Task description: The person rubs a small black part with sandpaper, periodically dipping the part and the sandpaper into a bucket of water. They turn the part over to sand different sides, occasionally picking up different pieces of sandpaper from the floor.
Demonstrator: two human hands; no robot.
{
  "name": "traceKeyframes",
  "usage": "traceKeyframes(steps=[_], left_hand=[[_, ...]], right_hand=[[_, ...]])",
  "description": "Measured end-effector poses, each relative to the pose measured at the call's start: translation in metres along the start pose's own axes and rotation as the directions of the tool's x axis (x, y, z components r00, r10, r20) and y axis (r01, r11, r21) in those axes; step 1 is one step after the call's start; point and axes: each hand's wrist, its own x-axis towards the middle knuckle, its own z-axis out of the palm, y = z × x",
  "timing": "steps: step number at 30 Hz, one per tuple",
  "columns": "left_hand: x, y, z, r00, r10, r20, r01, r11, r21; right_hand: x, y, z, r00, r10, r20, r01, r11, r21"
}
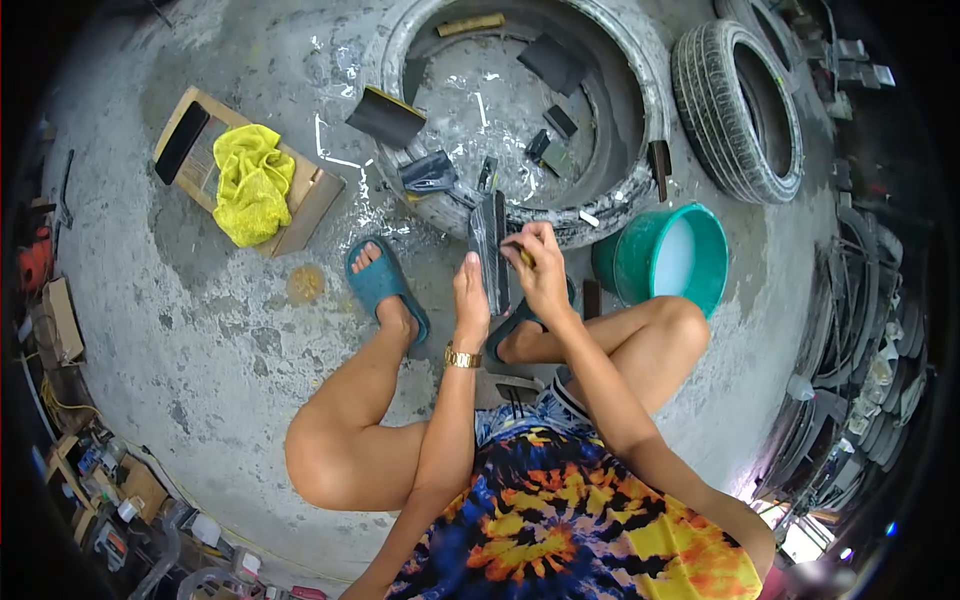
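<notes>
Left hand (472,300) cups the dark bar (488,235) beside the flat-lying tire (645,90), fingers mostly hidden; right hand (541,272) pinches a small yellowish piece (525,257); bar looks stiff, light, maybe slippery; hold its long sides.

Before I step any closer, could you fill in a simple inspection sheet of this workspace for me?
Surface: grey floor, blotched and worn, with white marks.
Job's things: long dark piece and small yellowish piece, both in hand; green bucket holding whitish liquid.
Clutter: dark sheets and blocks in and on the large tire; yellow cloth on a wooden box, beside a flat black object.
Hands: left hand holds the long piece; right hand holds the small one close against it.
Cables: thin yellow line at the left edge, possibly a cord.
Surroundings: more tires upper right; assorted items along both sides.
</notes>
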Motion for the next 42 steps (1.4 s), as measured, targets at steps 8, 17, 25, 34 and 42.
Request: traceKeyframes(steps=[8, 17, 25, 34, 42], left_hand=[[0.023, -0.050, -0.014, 0.970, 0.245, -0.002, -0.239, 0.948, 0.212], [-0.006, 0.006, -0.001, 0.988, -0.113, 0.103, 0.129, 0.979, -0.160], [-0.013, 0.030, 0.001, 0.978, -0.160, 0.136, 0.182, 0.969, -0.167], [-0.010, 0.034, 0.006, 0.977, -0.186, 0.103, 0.202, 0.962, -0.185], [-0.013, 0.029, 0.013, 0.990, -0.138, -0.002, 0.136, 0.980, -0.147]], right_hand=[[0.016, 0.005, 0.009, 0.994, -0.056, -0.097, 0.051, 0.997, -0.060], [0.098, 0.048, -0.007, 0.977, 0.175, 0.122, -0.170, 0.984, -0.051], [-0.007, 0.001, -0.006, 0.986, -0.083, 0.146, 0.067, 0.991, 0.114], [-0.040, -0.019, -0.016, 0.983, -0.014, 0.185, -0.020, 0.983, 0.182], [-0.067, -0.024, -0.031, 0.968, -0.140, 0.207, 0.120, 0.987, 0.107]])
